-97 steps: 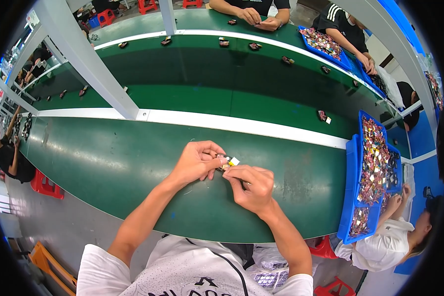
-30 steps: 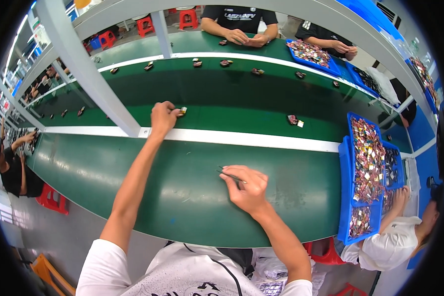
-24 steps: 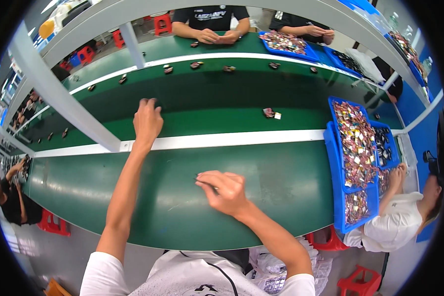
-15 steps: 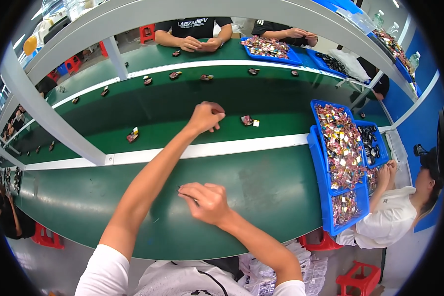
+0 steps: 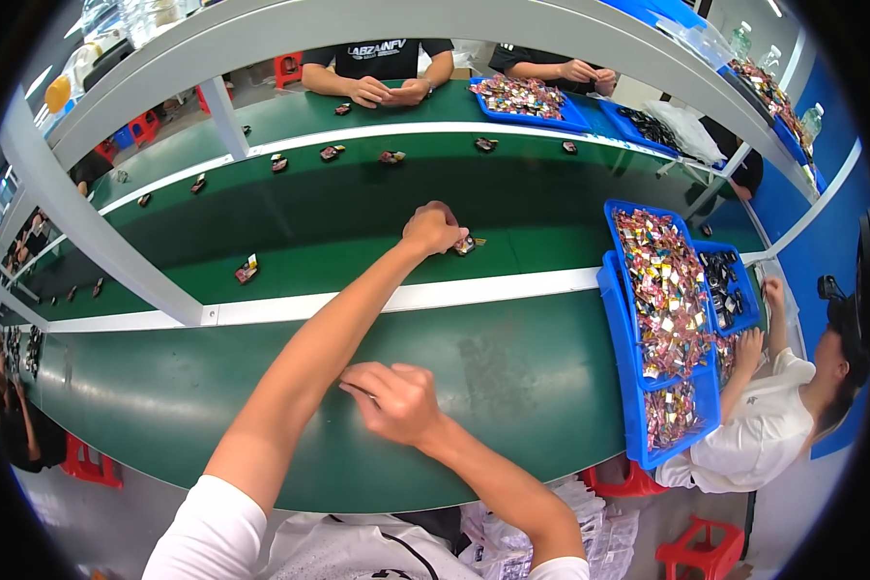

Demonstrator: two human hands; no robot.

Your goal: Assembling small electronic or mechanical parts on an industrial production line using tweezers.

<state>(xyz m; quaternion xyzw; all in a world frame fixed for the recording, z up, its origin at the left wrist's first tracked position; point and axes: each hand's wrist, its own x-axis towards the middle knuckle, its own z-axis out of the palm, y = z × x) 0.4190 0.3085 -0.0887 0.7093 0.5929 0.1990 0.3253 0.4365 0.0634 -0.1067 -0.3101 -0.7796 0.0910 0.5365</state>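
Observation:
My left hand (image 5: 435,229) reaches over the green belt (image 5: 338,256), its fingers pinched at a small dark piece with pink and pale wrapping (image 5: 466,246). The fingers partly cover that piece. My right hand (image 5: 396,401) hovers above the green worktop (image 5: 512,416) close to my left forearm, thumb and fingers closed. Between them shows the end of a thin dark thing (image 5: 360,391), too small to name. To the left on the belt lies a similar wrapped piece (image 5: 247,270).
At right stand blue trays (image 5: 632,411) heaped with colourful small packets, and a blue bin (image 5: 741,280) of black pieces. A white rail (image 5: 503,289) divides worktop from belt. A grey frame post (image 5: 97,213) rises at left. Co-workers sit across (image 5: 387,68) and at right (image 5: 754,425).
My left hand has moved right and come onto the wrapped piece. Pieces on the belt have shifted left. My right hand has barely moved. The co-worker at right has spread their hands apart.

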